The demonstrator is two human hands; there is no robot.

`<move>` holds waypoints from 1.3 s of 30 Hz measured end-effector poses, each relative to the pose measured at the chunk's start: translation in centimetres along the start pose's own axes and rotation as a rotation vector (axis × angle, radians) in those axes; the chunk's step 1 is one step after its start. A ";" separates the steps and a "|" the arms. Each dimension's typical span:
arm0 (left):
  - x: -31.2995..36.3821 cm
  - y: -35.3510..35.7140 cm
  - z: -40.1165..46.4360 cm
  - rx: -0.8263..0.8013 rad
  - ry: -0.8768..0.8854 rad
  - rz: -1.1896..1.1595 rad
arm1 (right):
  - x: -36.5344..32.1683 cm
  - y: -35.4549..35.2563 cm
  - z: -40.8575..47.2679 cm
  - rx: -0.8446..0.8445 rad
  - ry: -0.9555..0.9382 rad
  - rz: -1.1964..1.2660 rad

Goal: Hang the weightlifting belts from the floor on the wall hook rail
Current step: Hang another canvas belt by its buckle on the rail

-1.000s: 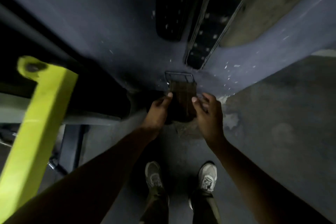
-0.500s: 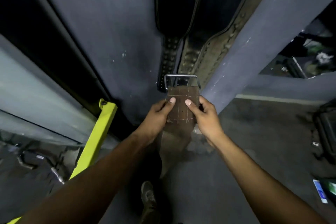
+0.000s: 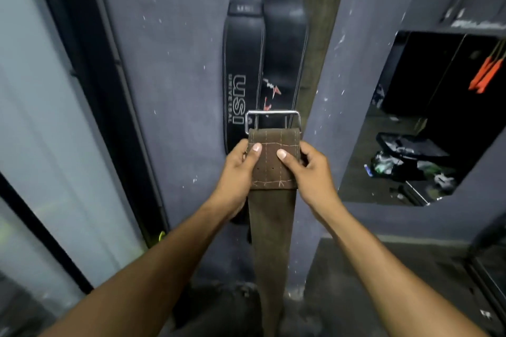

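I hold a brown suede weightlifting belt [image 3: 271,216] upright in front of the wall, its metal buckle [image 3: 273,120] at the top and its tail hanging down toward the floor. My left hand [image 3: 241,167] grips the belt's left edge just below the buckle. My right hand [image 3: 306,167] grips the right edge at the same height. Both thumbs press on the stitched patch. Behind the buckle two black belts [image 3: 243,68] hang flat on the grey wall, side by side. The hook rail is above the frame, out of sight.
A grey pillar [image 3: 345,90] juts out right of the hung belts. Right of it an opening shows a dark room with clutter on the floor [image 3: 405,161] and orange straps [image 3: 487,74]. A dark frame [image 3: 90,63] runs down the left wall.
The belt has come up from the floor to chest height in both hands. My view has tilted up from my shoes to the wall with the hung belts.
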State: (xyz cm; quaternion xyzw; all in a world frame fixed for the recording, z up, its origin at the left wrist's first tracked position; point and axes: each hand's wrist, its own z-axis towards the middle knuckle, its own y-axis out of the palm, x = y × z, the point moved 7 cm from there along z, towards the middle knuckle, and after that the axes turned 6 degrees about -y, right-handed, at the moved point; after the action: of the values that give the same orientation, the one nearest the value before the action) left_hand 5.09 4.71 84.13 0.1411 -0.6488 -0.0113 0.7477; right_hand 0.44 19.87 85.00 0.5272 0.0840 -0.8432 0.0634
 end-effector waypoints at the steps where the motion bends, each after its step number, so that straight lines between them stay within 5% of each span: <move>1: 1.1 0.6 -0.3 -0.003 0.021 -0.013 | -1.0 -0.3 0.1 0.025 -0.015 -0.003; 5: 4.3 2.1 -1.1 0.082 0.068 -0.032 | -5.5 -2.6 -0.4 0.275 -0.153 -0.430; 8: 6.6 3.4 -1.6 0.086 0.104 -0.028 | -8.0 -1.5 -1.2 0.189 -0.277 -0.602; 12: 9.6 6.0 -2.5 -0.116 0.096 0.167 | -8.0 0.8 -0.8 0.017 -0.191 -0.322; 15: 11.0 6.4 -2.4 -0.207 0.088 0.366 | -8.6 0.9 0.3 0.109 -0.157 -0.082; 18: 12.6 5.8 -2.0 -0.251 0.197 0.478 | -9.9 -0.2 1.8 0.291 -0.176 -0.089; 24: 17.3 1.0 0.2 0.007 0.442 0.180 | -13.2 0.5 5.1 0.299 -0.227 0.015; 27: 18.9 -1.3 1.4 0.258 0.537 0.422 | -14.7 1.2 7.3 0.264 -0.281 0.046; 32: 18.0 -0.9 4.6 -0.142 0.236 0.149 | -16.9 2.3 10.0 0.173 -0.317 0.077; 39: 19.1 -1.0 5.6 -0.067 0.347 0.068 | -17.5 2.8 10.0 0.043 -0.332 0.010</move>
State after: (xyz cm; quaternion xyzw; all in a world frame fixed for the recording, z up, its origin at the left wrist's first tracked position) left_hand 2.81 -1.21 103.04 0.0940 -0.5134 0.0169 0.8528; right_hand -0.15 15.33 104.84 0.3821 0.0517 -0.9201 0.0693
